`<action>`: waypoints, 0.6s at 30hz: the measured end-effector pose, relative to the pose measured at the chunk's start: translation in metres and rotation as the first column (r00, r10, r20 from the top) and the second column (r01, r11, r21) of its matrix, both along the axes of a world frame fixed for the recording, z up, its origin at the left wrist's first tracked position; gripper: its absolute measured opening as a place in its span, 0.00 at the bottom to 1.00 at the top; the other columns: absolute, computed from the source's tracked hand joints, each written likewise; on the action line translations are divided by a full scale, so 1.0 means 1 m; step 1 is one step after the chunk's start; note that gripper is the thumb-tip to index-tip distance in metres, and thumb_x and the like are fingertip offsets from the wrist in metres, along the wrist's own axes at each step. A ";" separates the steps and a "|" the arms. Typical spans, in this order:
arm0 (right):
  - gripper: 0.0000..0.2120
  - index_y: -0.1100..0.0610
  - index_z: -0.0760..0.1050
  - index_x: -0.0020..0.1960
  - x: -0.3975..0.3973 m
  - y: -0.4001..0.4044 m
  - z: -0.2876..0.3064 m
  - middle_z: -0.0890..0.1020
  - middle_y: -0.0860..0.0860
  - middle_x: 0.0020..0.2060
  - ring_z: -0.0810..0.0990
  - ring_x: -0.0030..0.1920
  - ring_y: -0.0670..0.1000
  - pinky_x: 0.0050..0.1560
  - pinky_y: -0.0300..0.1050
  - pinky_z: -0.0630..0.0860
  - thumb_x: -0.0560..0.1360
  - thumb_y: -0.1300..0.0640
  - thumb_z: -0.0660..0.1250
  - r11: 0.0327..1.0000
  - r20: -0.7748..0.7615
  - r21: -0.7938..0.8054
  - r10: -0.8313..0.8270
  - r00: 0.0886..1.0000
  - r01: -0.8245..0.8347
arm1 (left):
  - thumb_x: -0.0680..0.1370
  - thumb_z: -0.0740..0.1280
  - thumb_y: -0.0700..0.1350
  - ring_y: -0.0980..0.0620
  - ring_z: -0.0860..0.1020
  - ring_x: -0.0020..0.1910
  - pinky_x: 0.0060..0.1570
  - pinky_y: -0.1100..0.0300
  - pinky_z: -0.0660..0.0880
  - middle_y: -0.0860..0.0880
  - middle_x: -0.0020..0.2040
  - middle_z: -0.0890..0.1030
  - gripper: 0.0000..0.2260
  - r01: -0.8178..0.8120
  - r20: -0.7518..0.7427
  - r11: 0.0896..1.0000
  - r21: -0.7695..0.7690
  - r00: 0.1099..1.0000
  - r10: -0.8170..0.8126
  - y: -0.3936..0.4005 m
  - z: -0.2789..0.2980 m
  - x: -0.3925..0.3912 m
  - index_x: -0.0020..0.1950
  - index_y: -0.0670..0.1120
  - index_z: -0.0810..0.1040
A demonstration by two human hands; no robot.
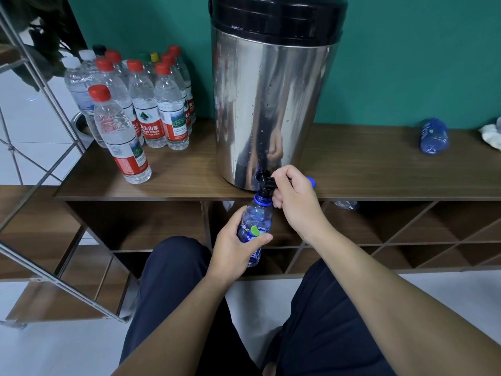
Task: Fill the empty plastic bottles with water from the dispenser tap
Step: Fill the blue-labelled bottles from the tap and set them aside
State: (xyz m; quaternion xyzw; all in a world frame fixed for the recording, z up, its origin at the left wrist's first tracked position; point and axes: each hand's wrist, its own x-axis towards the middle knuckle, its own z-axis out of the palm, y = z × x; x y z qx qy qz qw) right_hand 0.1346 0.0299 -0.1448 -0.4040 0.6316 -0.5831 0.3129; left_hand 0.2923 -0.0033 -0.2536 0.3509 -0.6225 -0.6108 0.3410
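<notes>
A tall steel water dispenser (271, 104) with a black lid stands on the wooden shelf top (189, 172). Its black tap (267, 181) juts out over the front edge. My left hand (235, 245) grips a blue plastic bottle (256, 218) by its lower body and holds its open neck right under the tap. My right hand (292, 199) is curled round the tap's handle. A blue cap (311, 181) lies on the shelf just behind that hand. Whether water is running cannot be seen.
Several capped clear water bottles (141, 104) stand in a group on the shelf's left end, one bottle (122, 134) nearer the front. A blue bottle (433, 137) lies on its side at far right beside a white cloth (492, 135). A metal rack (40, 158) leans at left. My knees are below.
</notes>
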 end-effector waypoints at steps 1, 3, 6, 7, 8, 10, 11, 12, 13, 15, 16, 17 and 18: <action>0.11 0.61 0.73 0.50 0.000 0.000 0.001 0.67 0.49 0.32 0.65 0.34 0.49 0.38 0.48 0.68 0.90 0.58 0.60 1.000 -0.003 0.001 -0.001 1.000 0.001 | 0.75 0.85 0.47 0.51 0.85 0.66 0.72 0.41 0.80 0.54 0.66 0.86 0.33 0.001 0.000 1.000 0.002 1.000 -0.001 0.000 -0.001 0.000 0.77 0.56 0.77; 0.11 0.60 0.73 0.50 0.000 0.001 0.002 0.67 0.50 0.32 0.66 0.34 0.49 0.37 0.47 0.69 0.90 0.58 0.60 1.000 -0.012 0.005 -0.003 1.000 0.003 | 0.75 0.86 0.48 0.50 0.85 0.66 0.72 0.41 0.80 0.53 0.67 0.86 0.34 0.003 0.005 1.000 0.000 1.000 -0.003 -0.001 -0.002 0.000 0.78 0.56 0.76; 0.11 0.60 0.73 0.50 0.001 0.001 0.002 0.68 0.49 0.31 0.66 0.34 0.49 0.37 0.46 0.69 0.90 0.58 0.60 1.000 -0.011 0.004 -0.005 1.000 0.005 | 0.75 0.86 0.48 0.50 0.85 0.67 0.72 0.41 0.80 0.53 0.67 0.86 0.34 0.005 0.010 1.000 -0.010 1.000 -0.005 -0.003 -0.002 0.000 0.78 0.55 0.76; 0.11 0.59 0.73 0.50 0.001 0.001 0.002 0.68 0.48 0.31 0.66 0.34 0.49 0.37 0.46 0.69 0.90 0.59 0.60 1.000 -0.009 0.002 -0.005 1.000 0.005 | 0.75 0.86 0.48 0.50 0.85 0.67 0.72 0.41 0.80 0.53 0.67 0.86 0.34 0.005 0.010 1.000 -0.012 1.000 -0.005 -0.002 -0.003 0.000 0.78 0.55 0.76; 0.11 0.59 0.73 0.50 0.001 0.001 0.002 0.68 0.48 0.31 0.66 0.34 0.49 0.37 0.46 0.69 0.90 0.59 0.60 1.000 -0.008 0.001 -0.005 1.000 0.005 | 0.75 0.86 0.48 0.50 0.85 0.67 0.73 0.41 0.80 0.53 0.67 0.86 0.34 0.004 0.008 1.000 -0.013 1.000 -0.004 -0.002 -0.003 0.000 0.78 0.55 0.76; 0.11 0.60 0.73 0.50 0.002 0.001 0.002 0.67 0.49 0.31 0.66 0.34 0.49 0.37 0.46 0.69 0.90 0.58 0.60 1.000 -0.005 0.000 -0.006 1.000 0.006 | 0.76 0.85 0.47 0.50 0.85 0.67 0.73 0.41 0.80 0.53 0.67 0.86 0.33 0.004 0.004 1.000 -0.011 1.000 -0.004 -0.002 -0.002 0.000 0.78 0.55 0.77; 0.11 0.61 0.73 0.50 0.001 0.001 0.002 0.67 0.49 0.32 0.66 0.34 0.49 0.37 0.46 0.69 0.90 0.59 0.60 1.000 -0.003 0.000 -0.006 1.000 0.006 | 0.76 0.85 0.47 0.50 0.85 0.67 0.72 0.41 0.80 0.53 0.67 0.86 0.33 0.003 0.002 1.000 -0.012 1.000 -0.003 -0.002 -0.002 0.000 0.78 0.55 0.77; 0.11 0.62 0.73 0.51 0.001 0.001 0.002 0.67 0.50 0.32 0.66 0.34 0.49 0.37 0.46 0.68 0.90 0.59 0.60 1.000 -0.003 0.002 -0.007 1.000 0.007 | 0.76 0.85 0.47 0.50 0.85 0.66 0.72 0.41 0.80 0.53 0.66 0.86 0.32 0.004 -0.001 1.000 -0.014 1.000 -0.004 -0.002 -0.001 0.000 0.77 0.55 0.77; 0.11 0.64 0.73 0.52 0.001 0.001 0.002 0.67 0.50 0.32 0.65 0.34 0.49 0.37 0.46 0.68 0.90 0.59 0.60 1.000 -0.002 0.002 -0.009 1.000 0.009 | 0.76 0.85 0.46 0.50 0.85 0.66 0.72 0.41 0.80 0.53 0.66 0.87 0.31 0.003 -0.006 1.000 -0.016 1.000 -0.003 -0.002 -0.001 0.000 0.76 0.55 0.78; 0.11 0.67 0.72 0.53 0.001 0.001 0.002 0.67 0.50 0.32 0.65 0.34 0.49 0.37 0.46 0.68 0.90 0.60 0.60 1.000 -0.003 0.001 -0.013 1.000 0.013 | 0.76 0.85 0.45 0.50 0.85 0.66 0.72 0.40 0.79 0.53 0.66 0.87 0.31 0.003 -0.013 1.000 -0.008 1.000 -0.003 -0.002 0.000 0.000 0.76 0.55 0.78; 0.11 0.67 0.72 0.54 0.001 0.001 0.002 0.67 0.50 0.32 0.65 0.34 0.49 0.36 0.46 0.68 0.90 0.60 0.60 1.000 -0.004 0.000 -0.014 1.000 0.014 | 0.76 0.85 0.45 0.50 0.85 0.66 0.73 0.40 0.79 0.53 0.66 0.87 0.32 0.002 -0.014 1.000 -0.003 1.000 -0.002 -0.002 0.000 0.000 0.76 0.55 0.78; 0.11 0.67 0.72 0.54 0.000 0.001 0.002 0.67 0.50 0.32 0.65 0.34 0.49 0.36 0.46 0.68 0.90 0.60 0.60 1.000 -0.005 0.001 -0.013 1.000 0.013 | 0.76 0.85 0.45 0.50 0.85 0.66 0.73 0.40 0.79 0.53 0.66 0.87 0.32 0.003 -0.015 1.000 -0.001 1.000 -0.003 -0.002 -0.001 0.000 0.77 0.55 0.77; 0.11 0.67 0.72 0.54 0.000 0.001 0.002 0.67 0.50 0.32 0.65 0.34 0.49 0.36 0.46 0.68 0.90 0.60 0.60 1.000 -0.007 0.002 -0.013 1.000 0.013 | 0.76 0.85 0.45 0.50 0.85 0.66 0.73 0.40 0.79 0.53 0.66 0.87 0.32 0.004 -0.013 1.000 0.000 1.000 -0.004 -0.002 -0.001 0.000 0.77 0.55 0.77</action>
